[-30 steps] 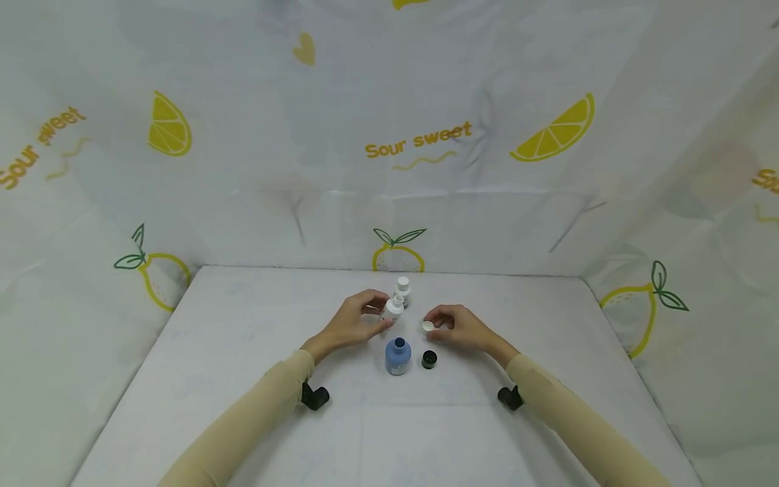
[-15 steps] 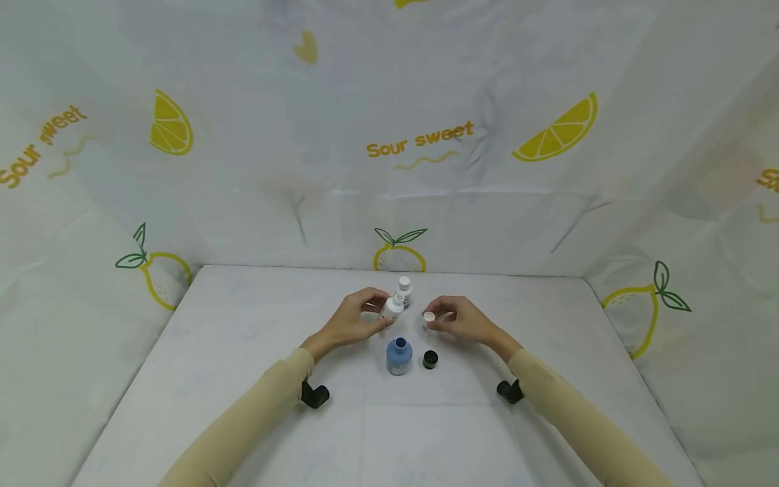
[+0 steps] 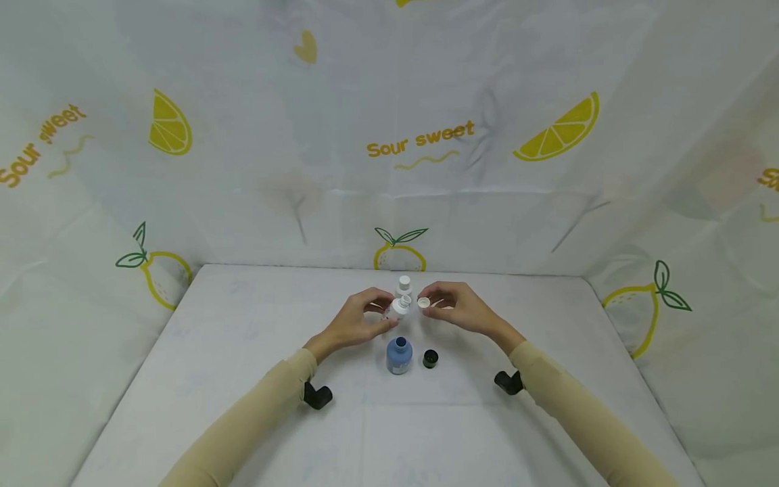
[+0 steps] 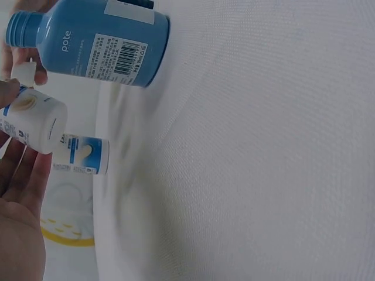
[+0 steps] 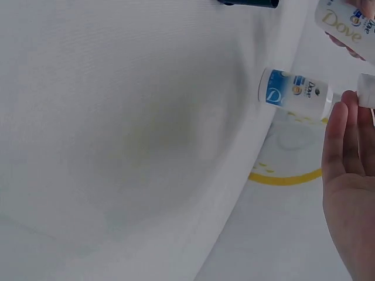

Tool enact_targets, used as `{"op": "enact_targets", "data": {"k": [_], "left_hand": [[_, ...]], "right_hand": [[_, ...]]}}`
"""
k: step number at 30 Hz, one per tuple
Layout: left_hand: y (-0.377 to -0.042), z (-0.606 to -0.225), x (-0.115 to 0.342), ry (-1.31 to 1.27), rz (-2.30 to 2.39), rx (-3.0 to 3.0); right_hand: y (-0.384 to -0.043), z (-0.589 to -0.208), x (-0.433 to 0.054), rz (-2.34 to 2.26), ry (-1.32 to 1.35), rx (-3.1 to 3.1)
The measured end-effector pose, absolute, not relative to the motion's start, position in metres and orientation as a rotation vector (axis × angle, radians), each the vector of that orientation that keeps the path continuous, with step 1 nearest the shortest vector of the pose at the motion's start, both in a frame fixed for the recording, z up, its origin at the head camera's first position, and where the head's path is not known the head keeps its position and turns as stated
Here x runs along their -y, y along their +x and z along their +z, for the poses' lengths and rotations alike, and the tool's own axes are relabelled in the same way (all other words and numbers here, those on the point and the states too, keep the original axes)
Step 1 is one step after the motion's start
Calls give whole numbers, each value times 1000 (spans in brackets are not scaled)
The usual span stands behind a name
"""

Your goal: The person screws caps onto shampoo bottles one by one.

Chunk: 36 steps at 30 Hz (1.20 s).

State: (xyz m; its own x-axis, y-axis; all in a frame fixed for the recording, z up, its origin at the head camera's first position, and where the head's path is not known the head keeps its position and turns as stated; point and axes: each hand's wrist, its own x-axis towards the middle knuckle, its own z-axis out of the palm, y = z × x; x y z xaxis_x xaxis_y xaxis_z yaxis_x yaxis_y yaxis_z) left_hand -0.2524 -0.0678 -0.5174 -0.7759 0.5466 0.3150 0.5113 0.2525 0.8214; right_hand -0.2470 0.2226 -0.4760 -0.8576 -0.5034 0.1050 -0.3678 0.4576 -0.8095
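My left hand (image 3: pixel 353 323) grips a white Dove bottle (image 3: pixel 398 310) with an uncovered mouth, lifted off the table and leaning right. Between thumb and fingers, my right hand (image 3: pixel 460 311) pinches a small white cap (image 3: pixel 424 303), its hollow side showing, a short gap from the bottle's mouth. A second Dove bottle (image 5: pixel 296 92), with a blue label and a white cap, stands just behind the held one. Nearer in the head view stands a blue bottle (image 3: pixel 399 358) without its cap; a dark cap (image 3: pixel 430 359) lies to its right, hollow side up.
A white cloth covers the table (image 3: pixel 274 433), and a white curtain (image 3: pixel 243 135) with lemon prints hangs behind it and at both sides. Black wrist cameras jut inward from both sleeves, the left one (image 3: pixel 318 396) over the table.
My right hand has risen away from the table and moved slightly left with the white cap, closer to the held bottle. My left hand has shifted the bottle slightly right and tilted it more.
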Motion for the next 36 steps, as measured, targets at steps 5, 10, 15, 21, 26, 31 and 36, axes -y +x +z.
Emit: {"op": "enact_targets", "data": {"k": [5,10,15,21,26,31,36], "left_hand": [[-251,-517,67,1055,1579,-2458],[-251,-519,66,1070,1578,-2449],[-251,-520,66,1062,1552,-2462],[-250,-521,65,1078,1550,-2458],[-249,-523,62,1102,1553,-2456],[-249,-523,62,1085,1543,-2462],[-249,-521,63,1081,1527,-2465]], "right_hand": [[-246,-471,-216,-1410,-825,-2503],[-244,-468,-212,-1400,-839,-2491],[-243,-467,-211,-1381,-856,-2513],[-243,-468,-210,-1370,-860,-2532],[-243,-467,-208,-1382,-883,-2524],[-243,-466,-205,-1387,-929,-2510],[-244,-464,-201,-1376,-941,-2494]]}}
